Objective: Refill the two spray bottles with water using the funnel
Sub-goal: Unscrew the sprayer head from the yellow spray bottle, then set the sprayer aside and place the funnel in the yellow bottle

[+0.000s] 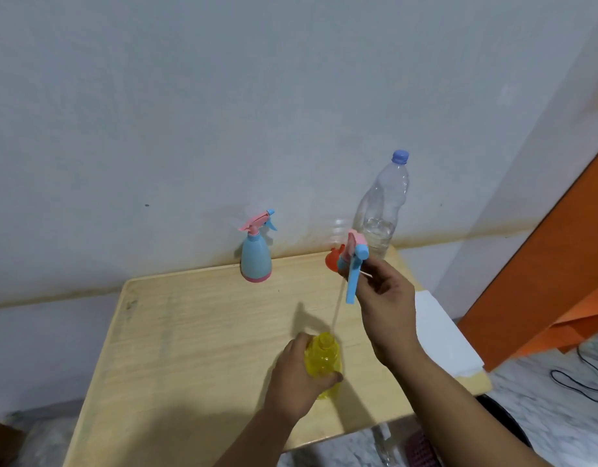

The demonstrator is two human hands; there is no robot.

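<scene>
Now my left hand (295, 379) grips the yellow bottle (323, 360); my right (385, 298) pinches the sprayer head (353, 261). Its dangling tube (338, 308) could drip or snag the neck.

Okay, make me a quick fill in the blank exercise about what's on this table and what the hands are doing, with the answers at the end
1. The left hand holds the ____ spray bottle upright on the table.
2. The right hand lifts the spray head, whose dip tube still reaches that bottle's ____.
3. The blue spray bottle by the wall still wears its ____.
4. The clear water bottle has a ____ cap.

Answers: yellow; neck; spray head; blue
</scene>
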